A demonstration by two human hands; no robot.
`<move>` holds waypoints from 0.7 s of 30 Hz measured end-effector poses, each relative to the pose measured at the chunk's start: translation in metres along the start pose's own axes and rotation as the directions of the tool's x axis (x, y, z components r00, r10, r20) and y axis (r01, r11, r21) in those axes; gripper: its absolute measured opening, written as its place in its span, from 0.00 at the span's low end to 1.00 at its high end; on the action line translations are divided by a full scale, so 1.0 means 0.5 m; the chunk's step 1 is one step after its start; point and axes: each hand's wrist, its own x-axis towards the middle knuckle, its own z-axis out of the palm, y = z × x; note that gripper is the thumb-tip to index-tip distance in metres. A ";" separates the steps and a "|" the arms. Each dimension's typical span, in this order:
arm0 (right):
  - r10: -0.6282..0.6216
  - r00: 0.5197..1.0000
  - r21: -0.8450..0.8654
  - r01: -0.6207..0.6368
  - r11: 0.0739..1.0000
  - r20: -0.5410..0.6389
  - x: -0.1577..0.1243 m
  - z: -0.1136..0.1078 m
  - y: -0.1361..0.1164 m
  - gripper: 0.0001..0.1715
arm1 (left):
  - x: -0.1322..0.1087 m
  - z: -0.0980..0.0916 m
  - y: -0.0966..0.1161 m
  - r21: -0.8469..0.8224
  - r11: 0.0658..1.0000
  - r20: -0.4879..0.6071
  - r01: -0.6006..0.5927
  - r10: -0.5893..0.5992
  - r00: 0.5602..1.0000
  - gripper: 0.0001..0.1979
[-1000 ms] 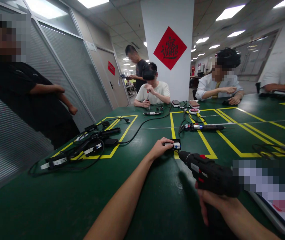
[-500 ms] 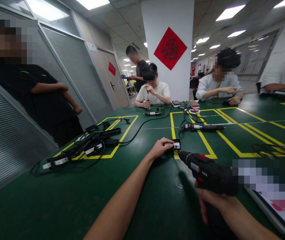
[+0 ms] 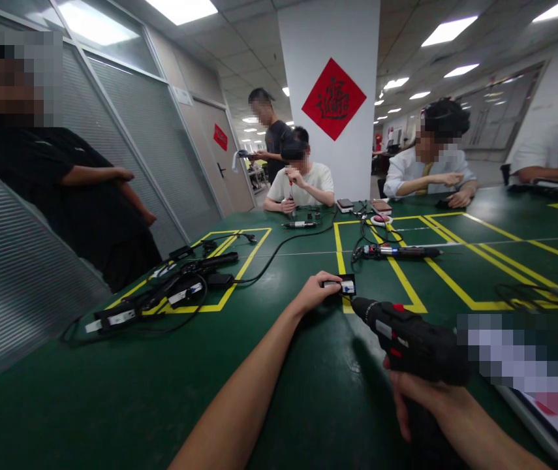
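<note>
My left hand (image 3: 318, 291) is closed on a small black case with white and blue parts (image 3: 348, 285), which it steadies on the green table (image 3: 171, 391). A black cordless drill (image 3: 410, 339) with red accents is gripped in my right hand (image 3: 406, 385), its handle partly hidden below. The drill's nose points left towards the near side of the case, and a thin bit reaches close to it. Whether the tip touches the case I cannot tell. Past the case lies a pen-shaped electric screwdriver (image 3: 401, 250) with a coiled cord.
Black cables and adapters (image 3: 175, 281) lie on the left in a yellow-taped area. At the right front rests a blurred flat device (image 3: 538, 405). A second electric screwdriver (image 3: 300, 224) lies farther back. Several people sit or stand around the table, one person (image 3: 63, 170) close at left.
Almost nothing differs. The whole view has shifted very slightly, while both hands, the case and the drill keep the same arrangement.
</note>
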 end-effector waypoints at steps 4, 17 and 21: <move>-0.022 1.000 0.011 0.023 1.000 -0.014 -0.025 0.014 -0.009 0.20 | 0.001 0.000 -0.003 0.005 1.000 0.001 -0.002 0.002 1.000 0.15; -0.056 0.998 -0.016 0.056 0.998 -0.005 -0.031 0.016 -0.016 0.13 | -0.002 -0.002 0.003 0.040 0.999 -0.002 -0.015 0.015 1.000 0.16; -0.007 1.000 -0.046 0.007 0.999 0.004 -0.002 0.003 -0.012 0.09 | -0.004 -0.003 0.000 0.022 0.999 0.009 -0.023 0.022 1.000 0.16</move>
